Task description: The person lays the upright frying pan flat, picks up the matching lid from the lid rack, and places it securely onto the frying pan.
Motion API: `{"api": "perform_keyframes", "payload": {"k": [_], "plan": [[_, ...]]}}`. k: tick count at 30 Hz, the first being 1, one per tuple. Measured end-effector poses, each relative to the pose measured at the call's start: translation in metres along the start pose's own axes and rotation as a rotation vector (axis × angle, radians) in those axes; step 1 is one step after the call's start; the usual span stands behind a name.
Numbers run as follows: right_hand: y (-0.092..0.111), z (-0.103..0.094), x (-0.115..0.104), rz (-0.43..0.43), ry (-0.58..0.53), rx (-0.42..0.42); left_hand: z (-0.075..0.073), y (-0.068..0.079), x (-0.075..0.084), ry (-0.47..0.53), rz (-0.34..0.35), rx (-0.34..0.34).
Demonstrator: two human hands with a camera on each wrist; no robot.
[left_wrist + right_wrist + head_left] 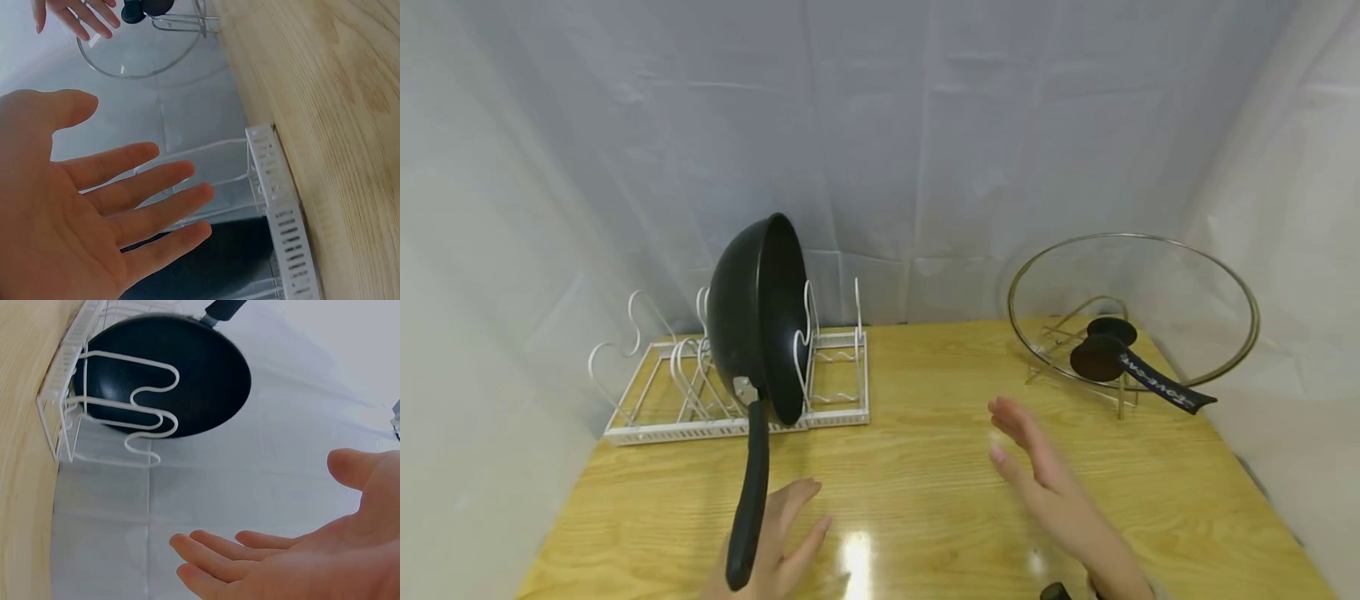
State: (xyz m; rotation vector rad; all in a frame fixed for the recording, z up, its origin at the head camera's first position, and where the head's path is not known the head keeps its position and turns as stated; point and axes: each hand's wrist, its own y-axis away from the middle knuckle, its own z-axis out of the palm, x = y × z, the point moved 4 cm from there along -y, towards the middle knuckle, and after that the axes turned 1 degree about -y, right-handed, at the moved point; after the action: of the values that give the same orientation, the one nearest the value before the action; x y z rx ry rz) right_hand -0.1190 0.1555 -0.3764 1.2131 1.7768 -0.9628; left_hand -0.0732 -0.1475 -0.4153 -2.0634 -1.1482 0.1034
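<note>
A black wok (737, 308) stands on its side in a white wire rack (838, 417) at the left, its long handle (751, 492) pointing toward me. Beneath that handle in the head view is my left hand (775, 533), partly hidden by it; the left wrist view shows this palm (62, 212) with fingers spread and nothing held. My right hand (1052, 492) hovers over the table at the right, fingers extended, thumb apart, holding nothing. Beyond it a glass lid (1251, 333) with a black knob leans on a small gold wire stand (1120, 404).
The wooden table (917, 467) has a glossy top. White sheeting (880, 167) hangs behind it and along both sides. A dark strap with lettering (1165, 387) sticks out from the lid's knob toward the right.
</note>
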Motion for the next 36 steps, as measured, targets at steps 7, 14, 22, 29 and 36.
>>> {"api": "perform_keyframes", "payload": {"k": [7, 14, 22, 29, 36], "plan": [[-0.004, 0.018, -0.001, 0.017, -0.098, -0.022, -0.008, 0.012, -0.032, 0.078, -0.709, -0.395], [-0.004, 0.038, -0.003, 0.058, -0.189, -0.058, -0.028, 0.017, -0.061, 0.218, -0.856, -0.482], [-0.003, 0.062, -0.008, 0.082, -0.32, -0.115, -0.047, 0.018, -0.07, 0.493, -1.007, -0.361], [-0.002, 0.08, -0.016, 0.113, -0.43, -0.194, -0.062, 0.008, -0.072, 0.754, -0.861, -0.375], [-0.001, 0.102, -0.03, 0.048, -0.525, -0.296, -0.07, 0.0, -0.068, 1.205, -0.556, -0.422]]}}
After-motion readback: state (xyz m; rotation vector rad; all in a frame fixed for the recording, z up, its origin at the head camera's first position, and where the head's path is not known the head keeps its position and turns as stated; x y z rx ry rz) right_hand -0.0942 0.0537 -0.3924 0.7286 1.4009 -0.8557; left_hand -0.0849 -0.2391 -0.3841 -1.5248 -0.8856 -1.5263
